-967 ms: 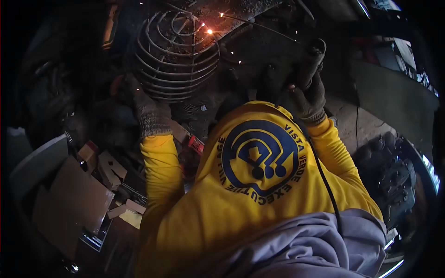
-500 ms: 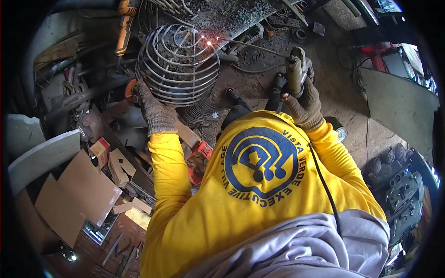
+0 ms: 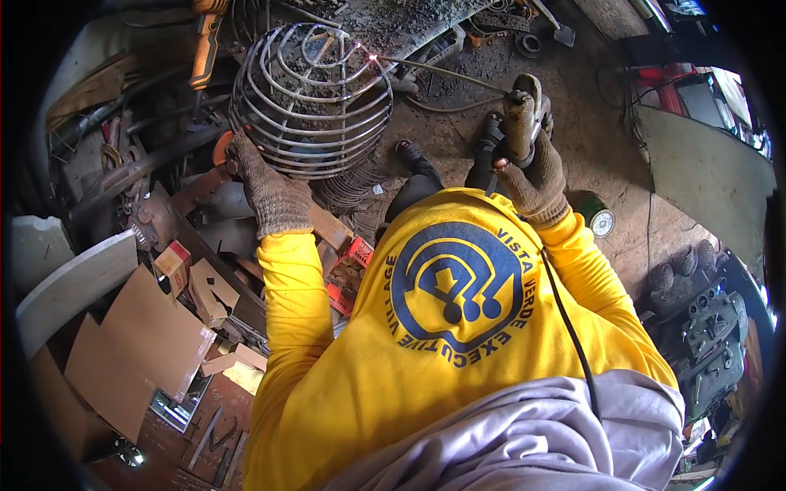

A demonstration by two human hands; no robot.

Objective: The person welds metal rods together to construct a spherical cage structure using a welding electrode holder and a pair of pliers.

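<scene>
Welding on the round wire cage [image 3: 311, 102], you work a stiff, springy thing: bent steel rings, light for its bulk, likely hot near the spark and apt to roll, so hold it low on the outer rings, well away from the arc. It sits on the cluttered bench ahead of you, up and to your left. Your gloved left hand [image 3: 266, 184] presses against its lower left side, fingers spread on the wires. Your gloved right hand [image 3: 532, 176], well apart, is clamped round the electrode holder [image 3: 524, 110], whose rod [image 3: 434, 69] reaches the cage top.
</scene>
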